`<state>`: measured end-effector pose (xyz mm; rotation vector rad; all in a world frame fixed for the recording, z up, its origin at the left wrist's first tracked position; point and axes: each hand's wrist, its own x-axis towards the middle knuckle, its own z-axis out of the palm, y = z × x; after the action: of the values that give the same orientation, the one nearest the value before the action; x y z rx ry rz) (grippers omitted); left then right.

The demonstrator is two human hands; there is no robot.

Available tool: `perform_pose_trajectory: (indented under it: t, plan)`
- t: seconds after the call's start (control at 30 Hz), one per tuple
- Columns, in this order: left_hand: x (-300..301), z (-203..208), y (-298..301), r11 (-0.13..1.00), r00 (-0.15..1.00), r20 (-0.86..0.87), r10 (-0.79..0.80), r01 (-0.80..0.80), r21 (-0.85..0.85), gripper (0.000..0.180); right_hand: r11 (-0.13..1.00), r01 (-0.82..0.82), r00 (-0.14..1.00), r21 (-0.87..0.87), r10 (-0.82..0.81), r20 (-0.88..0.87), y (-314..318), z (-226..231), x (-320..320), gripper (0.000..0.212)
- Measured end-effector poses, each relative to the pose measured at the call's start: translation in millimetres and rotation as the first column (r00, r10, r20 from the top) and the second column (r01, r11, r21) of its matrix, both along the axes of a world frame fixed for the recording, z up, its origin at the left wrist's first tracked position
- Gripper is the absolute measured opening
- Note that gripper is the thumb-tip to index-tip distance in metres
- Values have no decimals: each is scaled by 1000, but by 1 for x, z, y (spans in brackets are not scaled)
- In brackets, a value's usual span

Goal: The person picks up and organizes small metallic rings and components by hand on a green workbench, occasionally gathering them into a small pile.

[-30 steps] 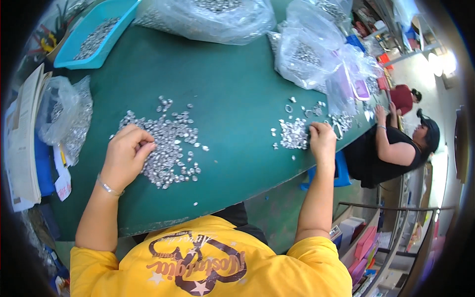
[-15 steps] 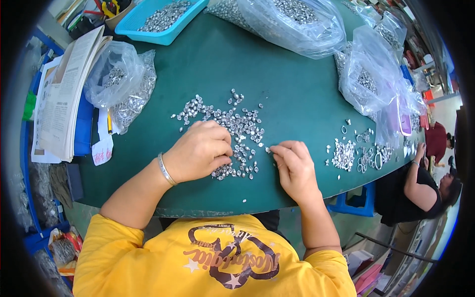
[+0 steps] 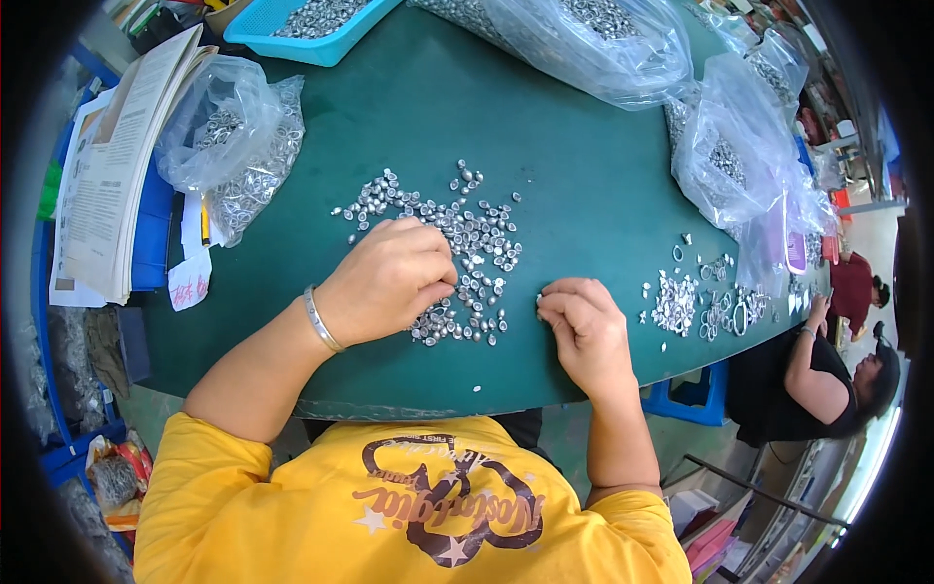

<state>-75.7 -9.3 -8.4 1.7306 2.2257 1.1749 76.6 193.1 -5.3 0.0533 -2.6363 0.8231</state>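
Note:
Small silver oval metal pieces, many with a hollow side up, lie in a loose spread on the green table. My left hand rests over the near left of this spread, its fingers curled and thumb against them; what they grip is hidden. To the right of the spread, just off it, my right hand is closed in a pinch near the tabletop. A tiny pale spot shows at its fingertips, too small to name. Right of that hand lies a heap of small flat silvery pieces, beside several metal rings.
Clear plastic bags of metal parts stand at left, at the back and at right. A blue basket of pieces sits back left, and papers hang at the left edge. Another person sits at right beside a blue stool.
My right hand has drawn slightly right, away from the spread of oval pieces. My left hand stays over the spread, still curled. The whole view has shifted a little.

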Motion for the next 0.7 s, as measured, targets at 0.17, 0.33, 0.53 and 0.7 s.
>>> perform_pose_trajectory:
  t: [0.17,0.33,0.53,0.7]
  plan:
    - [0,-2,0,1000,1000,4,1,-1,-1,10,979,162,986,-123,-156,59,5,6,5,13]
    - [0,-2,0,1000,1000,20,7,-7,28,10,998,41,996,-40,-38,77,-4,2,-3,14]
    - [0,6,1,999,999,-40,35,-33,39,26,996,-92,994,2,92,61,-15,3,-28,16]
    - [9,3,-2,997,994,-103,-34,26,-78,22,993,-118,986,31,114,119,-17,5,-31,14]
